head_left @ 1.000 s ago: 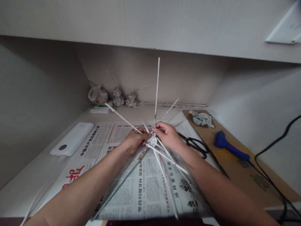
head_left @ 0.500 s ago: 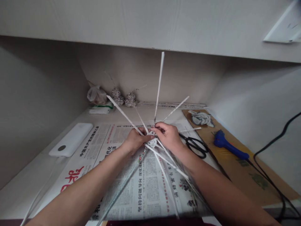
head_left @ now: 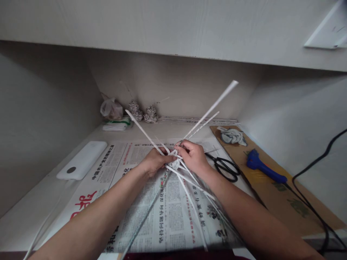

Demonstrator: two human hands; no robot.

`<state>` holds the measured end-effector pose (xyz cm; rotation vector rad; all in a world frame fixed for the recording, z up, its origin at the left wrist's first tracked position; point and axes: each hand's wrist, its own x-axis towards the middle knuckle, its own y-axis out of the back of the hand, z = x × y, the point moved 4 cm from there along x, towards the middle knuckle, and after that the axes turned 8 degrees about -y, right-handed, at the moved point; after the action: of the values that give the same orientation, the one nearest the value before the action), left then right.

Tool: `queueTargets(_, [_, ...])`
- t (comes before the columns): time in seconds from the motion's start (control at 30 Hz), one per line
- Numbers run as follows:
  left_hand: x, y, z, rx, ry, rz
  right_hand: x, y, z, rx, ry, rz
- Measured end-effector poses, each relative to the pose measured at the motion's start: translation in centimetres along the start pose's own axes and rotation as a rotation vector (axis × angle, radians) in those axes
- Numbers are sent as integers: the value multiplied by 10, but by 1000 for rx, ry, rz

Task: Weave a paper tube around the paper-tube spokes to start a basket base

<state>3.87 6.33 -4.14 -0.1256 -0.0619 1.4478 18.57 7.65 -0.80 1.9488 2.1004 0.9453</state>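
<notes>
Between my hands is a small woven paper piece [head_left: 174,163], with several rolled-paper strips spreading out from its centre. My left hand [head_left: 155,160] is closed on its left side, thumb laid over the woven middle. At its upper right, my right hand [head_left: 192,154] pinches a paper strip [head_left: 214,106] close to the weave; the strip's far end points up and to the right. Other paper strips [head_left: 191,198] run down toward me beneath my right forearm. The fingertips partly cover the weave.
Newspaper [head_left: 151,220] covers the tabletop. Right of my hands lie black scissors [head_left: 226,169] and a blue glue gun [head_left: 264,168] on cardboard [head_left: 298,211]. A white power bank [head_left: 82,160] lies left. Woven cones [head_left: 150,115] and paper rods [head_left: 199,120] are at the back.
The strip in my right hand has swung from nearly upright over to the right. My left hand keeps its hold on the woven piece.
</notes>
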Motion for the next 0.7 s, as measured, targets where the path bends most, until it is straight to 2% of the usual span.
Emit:
queueTargets(0.27, [-2,-4,5,-92,26,18,2,5,-3,-57,16,40])
queueTargets(0.47, [-2,-9,1,-183,35,-18,0,10,-5,-136,42,87])
queueTargets(0.7, [-3,-8,-3,-74,49,29,-3,7,-8,-187,40,56])
